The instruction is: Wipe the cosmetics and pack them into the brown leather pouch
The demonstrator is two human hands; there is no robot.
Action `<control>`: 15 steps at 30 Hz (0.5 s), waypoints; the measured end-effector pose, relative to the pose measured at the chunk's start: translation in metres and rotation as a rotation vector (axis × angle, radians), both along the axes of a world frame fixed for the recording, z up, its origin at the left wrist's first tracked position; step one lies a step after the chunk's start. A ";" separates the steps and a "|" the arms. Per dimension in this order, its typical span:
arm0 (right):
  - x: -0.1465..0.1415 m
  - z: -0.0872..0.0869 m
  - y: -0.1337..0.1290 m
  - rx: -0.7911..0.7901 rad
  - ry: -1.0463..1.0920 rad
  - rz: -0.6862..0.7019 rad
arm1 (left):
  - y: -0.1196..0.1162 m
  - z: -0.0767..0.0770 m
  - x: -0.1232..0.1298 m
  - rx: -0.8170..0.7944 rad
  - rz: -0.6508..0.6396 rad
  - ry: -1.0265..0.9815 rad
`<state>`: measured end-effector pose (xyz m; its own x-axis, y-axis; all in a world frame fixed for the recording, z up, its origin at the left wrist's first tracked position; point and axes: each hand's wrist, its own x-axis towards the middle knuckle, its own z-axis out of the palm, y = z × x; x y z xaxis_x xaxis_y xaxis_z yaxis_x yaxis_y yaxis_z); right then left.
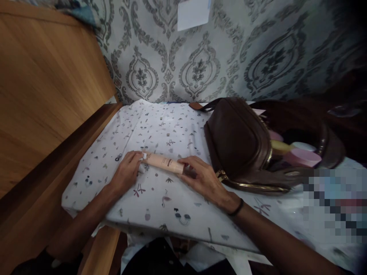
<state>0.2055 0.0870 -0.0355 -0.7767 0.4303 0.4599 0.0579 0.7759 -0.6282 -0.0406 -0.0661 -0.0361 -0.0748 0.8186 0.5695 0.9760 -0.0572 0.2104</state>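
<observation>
A peach cosmetic tube (162, 163) with small printing lies nearly level between my two hands, just over the patterned white cloth. My left hand (129, 168) has its fingers closed at the tube's left end, where a small white piece (144, 156) shows by the fingertips. I cannot make out what that piece is. At the other end, my right hand (205, 179) grips the tube between thumb and fingers. Close beyond my right hand stands a brown bag (233, 133) with its zip undone.
Pink and yellow cups (302, 157) show inside the bag's opening. A printed white cloth (160, 126) covers the table. A wooden panel (51, 72) rises along the left side, and a patterned wall (169, 53) closes off the back. Something blurred out lies at the right.
</observation>
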 end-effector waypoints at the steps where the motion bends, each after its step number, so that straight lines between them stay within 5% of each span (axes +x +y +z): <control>1: 0.000 0.001 0.000 -0.002 -0.002 -0.002 | 0.000 0.001 0.003 0.000 -0.015 0.013; 15: -0.003 -0.005 -0.001 -0.008 0.008 -0.043 | 0.017 0.023 0.079 0.114 -0.398 0.413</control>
